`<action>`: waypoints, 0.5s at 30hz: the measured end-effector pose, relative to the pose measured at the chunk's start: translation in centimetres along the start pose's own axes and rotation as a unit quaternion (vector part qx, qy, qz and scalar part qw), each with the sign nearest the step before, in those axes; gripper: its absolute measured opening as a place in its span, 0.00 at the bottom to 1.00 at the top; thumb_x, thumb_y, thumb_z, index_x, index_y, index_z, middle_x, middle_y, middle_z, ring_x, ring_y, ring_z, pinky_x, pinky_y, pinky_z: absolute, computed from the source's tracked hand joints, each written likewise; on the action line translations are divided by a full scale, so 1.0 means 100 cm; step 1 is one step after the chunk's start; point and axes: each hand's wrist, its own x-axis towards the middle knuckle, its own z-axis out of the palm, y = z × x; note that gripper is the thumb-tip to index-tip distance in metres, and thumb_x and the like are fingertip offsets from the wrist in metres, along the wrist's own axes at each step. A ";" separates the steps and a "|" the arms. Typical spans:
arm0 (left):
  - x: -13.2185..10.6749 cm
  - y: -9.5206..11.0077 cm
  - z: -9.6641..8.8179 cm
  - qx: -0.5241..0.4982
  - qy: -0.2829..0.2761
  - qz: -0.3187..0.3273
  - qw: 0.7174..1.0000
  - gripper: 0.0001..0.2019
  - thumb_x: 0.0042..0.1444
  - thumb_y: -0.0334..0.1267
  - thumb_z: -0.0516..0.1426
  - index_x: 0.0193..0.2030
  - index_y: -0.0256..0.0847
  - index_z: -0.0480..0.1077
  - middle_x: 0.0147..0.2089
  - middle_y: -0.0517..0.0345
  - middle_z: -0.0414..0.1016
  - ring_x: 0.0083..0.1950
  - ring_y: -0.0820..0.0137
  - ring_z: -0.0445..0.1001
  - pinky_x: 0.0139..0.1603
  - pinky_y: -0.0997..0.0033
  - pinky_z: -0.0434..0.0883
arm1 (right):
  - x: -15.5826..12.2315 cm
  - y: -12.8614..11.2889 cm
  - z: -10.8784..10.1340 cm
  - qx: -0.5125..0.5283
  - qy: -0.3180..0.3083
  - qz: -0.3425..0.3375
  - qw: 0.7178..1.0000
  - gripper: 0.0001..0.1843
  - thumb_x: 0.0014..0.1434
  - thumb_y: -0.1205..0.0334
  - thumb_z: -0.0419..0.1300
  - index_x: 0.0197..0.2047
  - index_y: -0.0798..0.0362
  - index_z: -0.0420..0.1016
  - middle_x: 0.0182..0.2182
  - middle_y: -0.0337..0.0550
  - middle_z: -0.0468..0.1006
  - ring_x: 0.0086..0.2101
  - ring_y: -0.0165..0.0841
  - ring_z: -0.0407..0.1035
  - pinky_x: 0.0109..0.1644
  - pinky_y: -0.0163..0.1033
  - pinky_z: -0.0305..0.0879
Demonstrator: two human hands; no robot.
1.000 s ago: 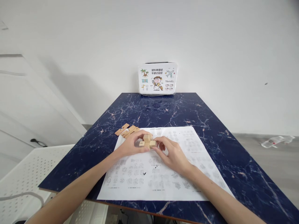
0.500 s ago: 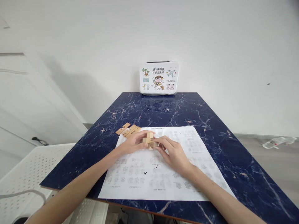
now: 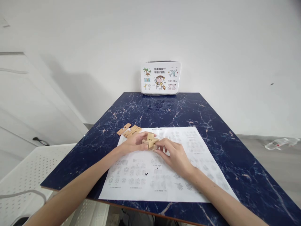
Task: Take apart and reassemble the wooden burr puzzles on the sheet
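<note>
Between my hands is a small wooden burr puzzle point(image 3: 150, 141) of interlocking pale blocks, just above a printed instruction sheet point(image 3: 164, 185). My left hand point(image 3: 134, 143) is closed on its left side, thumb in front and fingers behind. From the right, the fingers and thumb of my right hand point(image 3: 172, 153) pinch the puzzle's near right part. A dark slot or gap shows on the upper block. Flat wooden pieces point(image 3: 131, 131) with cut-outs lie beyond my left hand, at the sheet's upper left corner.
A white cartoon-printed case point(image 3: 161, 78) leans on the wall at the far edge of the blue marbled table point(image 3: 162, 110). A white perforated surface point(image 3: 25, 169) with a cable stands at the left. On the floor at the right lies a clear plastic item point(image 3: 277, 143).
The wooden puzzle has been turned and tilted in my fingers, so a dark slot or gap now shows on top. Both hands stay in nearly the same place.
</note>
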 end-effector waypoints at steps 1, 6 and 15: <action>0.000 0.000 0.000 0.000 -0.003 -0.005 1.000 0.35 0.55 0.55 0.69 0.65 0.42 0.69 0.58 0.43 0.76 0.57 0.56 0.77 0.56 0.57 0.72 | 0.000 0.000 0.000 0.000 0.000 0.009 1.000 0.05 0.74 0.57 0.57 0.46 0.48 0.71 0.34 0.40 0.79 0.31 0.33 0.73 0.35 0.39 0.68; 0.001 0.000 0.002 0.038 0.003 -0.023 0.999 0.33 0.53 0.47 0.71 0.64 0.45 0.70 0.61 0.45 0.76 0.59 0.57 0.76 0.58 0.56 0.72 | 0.001 0.001 0.001 0.010 -0.009 0.060 0.998 0.11 0.71 0.55 0.59 0.53 0.49 0.70 0.33 0.39 0.77 0.28 0.32 0.70 0.34 0.39 0.69; 0.001 0.010 0.014 0.079 0.027 -0.045 0.995 0.28 0.57 0.42 0.69 0.63 0.45 0.70 0.59 0.46 0.76 0.53 0.63 0.78 0.54 0.60 0.75 | 0.001 0.005 0.003 -0.020 0.010 0.094 0.995 0.08 0.71 0.62 0.56 0.47 0.49 0.76 0.35 0.42 0.78 0.28 0.32 0.71 0.33 0.38 0.65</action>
